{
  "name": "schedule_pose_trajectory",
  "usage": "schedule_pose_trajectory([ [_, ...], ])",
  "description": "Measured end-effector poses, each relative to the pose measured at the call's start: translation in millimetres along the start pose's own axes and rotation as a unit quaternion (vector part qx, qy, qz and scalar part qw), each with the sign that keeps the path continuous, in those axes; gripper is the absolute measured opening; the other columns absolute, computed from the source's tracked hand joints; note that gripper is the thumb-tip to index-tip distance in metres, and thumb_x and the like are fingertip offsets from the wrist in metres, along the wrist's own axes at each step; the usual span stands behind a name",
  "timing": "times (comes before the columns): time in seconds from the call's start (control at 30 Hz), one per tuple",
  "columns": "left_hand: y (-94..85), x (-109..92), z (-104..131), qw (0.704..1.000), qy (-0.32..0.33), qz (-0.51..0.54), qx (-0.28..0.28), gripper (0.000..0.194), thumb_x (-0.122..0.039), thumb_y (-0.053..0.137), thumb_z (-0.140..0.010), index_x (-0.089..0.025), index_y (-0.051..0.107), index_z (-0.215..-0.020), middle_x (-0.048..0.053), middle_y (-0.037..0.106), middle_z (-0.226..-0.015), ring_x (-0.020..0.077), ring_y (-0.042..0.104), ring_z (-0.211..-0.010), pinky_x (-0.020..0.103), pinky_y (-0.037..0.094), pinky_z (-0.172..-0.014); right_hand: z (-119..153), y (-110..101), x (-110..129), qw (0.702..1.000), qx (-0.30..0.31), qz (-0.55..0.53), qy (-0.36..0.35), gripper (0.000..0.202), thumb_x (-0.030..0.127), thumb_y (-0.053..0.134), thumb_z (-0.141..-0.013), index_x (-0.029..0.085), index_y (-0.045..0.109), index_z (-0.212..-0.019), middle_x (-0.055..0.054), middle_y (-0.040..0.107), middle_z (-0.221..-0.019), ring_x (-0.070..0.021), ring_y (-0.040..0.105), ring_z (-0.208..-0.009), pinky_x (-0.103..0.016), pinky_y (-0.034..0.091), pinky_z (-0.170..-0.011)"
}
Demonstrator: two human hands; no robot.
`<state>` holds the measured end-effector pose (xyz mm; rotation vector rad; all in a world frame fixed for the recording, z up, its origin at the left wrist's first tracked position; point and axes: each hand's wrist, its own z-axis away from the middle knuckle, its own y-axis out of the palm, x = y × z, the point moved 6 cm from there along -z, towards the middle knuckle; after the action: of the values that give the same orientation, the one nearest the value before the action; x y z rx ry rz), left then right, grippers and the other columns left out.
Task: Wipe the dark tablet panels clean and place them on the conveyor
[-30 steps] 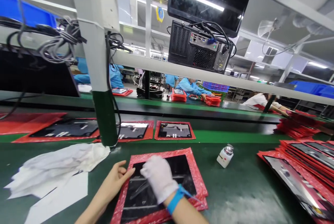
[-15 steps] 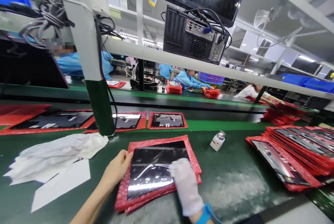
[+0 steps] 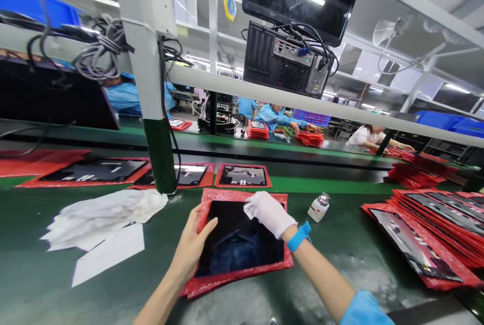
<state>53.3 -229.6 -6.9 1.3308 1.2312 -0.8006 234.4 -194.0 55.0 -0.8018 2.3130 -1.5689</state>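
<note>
So the left hand is bare, thumb and fingers well apart in a wide V, thumb tip on the left edge of the one black panel and the fingers along the red pouches under it. Can't count those pouches, but it's at least two, and the panel lies flat on top, in front of the person on the green bench. The right hand is covered in white and looks bunched up, at the panel's top right corner; can't tell if the fingers are closed on anything in there. There's one blue strap on that wrist. Off left there's one white sheet and a heap of white cloths, too crumpled to count. One white bottle stands near the right hand, not touching it. Over on the right is one big stack of panels and red pouches, too many to count. Behind the bench, three panels sit in a row on red. Way back, one PC tower under one monitor, plus a person in blue and one in white.
</note>
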Motion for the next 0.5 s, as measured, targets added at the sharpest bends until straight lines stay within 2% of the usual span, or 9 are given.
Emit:
schedule_pose_trajectory([
  [0.07, -2.6, 4, 1, 0.998, -0.047, 0.046, -0.003, 0.050, -0.043, 0.079, -0.068, -0.024, 0.064, -0.111, 0.005, 0.069, -0.122, 0.0262, 0.051, -0.131, 0.035, 0.033, -0.113, 0, -10, 5, 0.999, 0.030, 0.005, -0.020, 0.026, 0.001, 0.054, -0.080, 0.016, 0.062, -0.060, 0.001, 0.061, -0.061, -0.0114, 0.050, -0.055, -0.024, 0.038, -0.058],
  [0.13, -6.7, 16, 2, 0.983, -0.143, 0.110, -0.017, 0.032, -0.035, 0.074, -0.074, -0.023, 0.068, -0.104, 0.005, 0.073, -0.115, 0.0224, 0.058, -0.125, 0.030, 0.040, -0.108, 7, -29, 8, 0.999, 0.032, 0.014, -0.029, 0.028, 0.002, 0.053, -0.081, 0.016, 0.061, -0.059, 0.001, 0.060, -0.061, -0.0119, 0.050, -0.056, -0.024, 0.037, -0.059],
  [0.23, -11.1, 31, 5, 0.951, -0.260, 0.161, -0.042, 0.020, -0.018, 0.069, -0.078, -0.023, 0.069, -0.097, 0.004, 0.078, -0.094, 0.0202, 0.072, -0.099, 0.029, 0.054, -0.090, 21, -72, 9, 0.997, -0.055, 0.052, -0.014, 0.028, 0.004, 0.048, -0.086, 0.018, 0.066, -0.072, -0.004, 0.066, -0.077, -0.0169, 0.057, -0.073, -0.028, 0.043, -0.073],
  [0.3, -9.5, 35, 6, 0.942, -0.288, 0.171, -0.033, 0.018, -0.012, 0.067, -0.077, -0.020, 0.069, -0.093, 0.005, 0.078, -0.082, 0.0215, 0.075, -0.081, 0.031, 0.058, -0.076, 31, -92, 9, 0.990, -0.117, 0.075, 0.011, 0.029, 0.007, 0.042, -0.092, 0.017, 0.069, -0.087, -0.008, 0.068, -0.091, -0.0206, 0.059, -0.085, -0.033, 0.044, -0.082],
  [0.33, -7.4, 35, 8, 0.938, -0.297, 0.175, -0.023, 0.016, -0.010, 0.067, -0.076, -0.018, 0.069, -0.090, 0.006, 0.077, -0.078, 0.0225, 0.075, -0.073, 0.032, 0.059, -0.070, 37, -96, 10, 0.986, -0.145, 0.083, 0.027, 0.030, 0.010, 0.040, -0.095, 0.017, 0.069, -0.095, -0.010, 0.068, -0.096, -0.0220, 0.060, -0.088, -0.036, 0.045, -0.085],
  [0.4, -3.4, 36, 14, 0.928, -0.324, 0.184, -0.010, 0.011, -0.010, 0.065, -0.075, -0.015, 0.070, -0.083, 0.009, 0.076, -0.070, 0.0247, 0.074, -0.064, 0.034, 0.060, -0.063, 53, -87, 13, 0.974, -0.203, 0.093, 0.049, 0.031, 0.016, 0.038, -0.099, 0.014, 0.068, -0.107, -0.014, 0.070, -0.104, -0.0245, 0.063, -0.094, -0.040, 0.047, -0.089],
  [0.43, -1.5, 36, 18, 0.922, -0.338, 0.190, -0.006, 0.008, -0.012, 0.064, -0.076, -0.014, 0.070, -0.082, 0.010, 0.075, -0.068, 0.0263, 0.074, -0.064, 0.036, 0.060, -0.062, 65, -74, 17, 0.966, -0.236, 0.092, 0.044, 0.032, 0.018, 0.038, -0.100, 0.014, 0.068, -0.110, -0.014, 0.071, -0.104, -0.0250, 0.065, -0.095, -0.041, 0.048, -0.089],
  [0.5, 3.8, 36, 27, 0.903, -0.369, 0.219, 0.013, 0.012, -0.022, 0.063, -0.078, -0.014, 0.071, -0.083, 0.011, 0.075, -0.069, 0.0306, 0.075, -0.070, 0.041, 0.061, -0.063, 92, -37, 28, 0.957, -0.282, 0.072, 0.000, 0.032, 0.019, 0.040, -0.100, 0.014, 0.069, -0.114, -0.014, 0.074, -0.105, -0.0252, 0.069, -0.096, -0.039, 0.053, -0.087],
])
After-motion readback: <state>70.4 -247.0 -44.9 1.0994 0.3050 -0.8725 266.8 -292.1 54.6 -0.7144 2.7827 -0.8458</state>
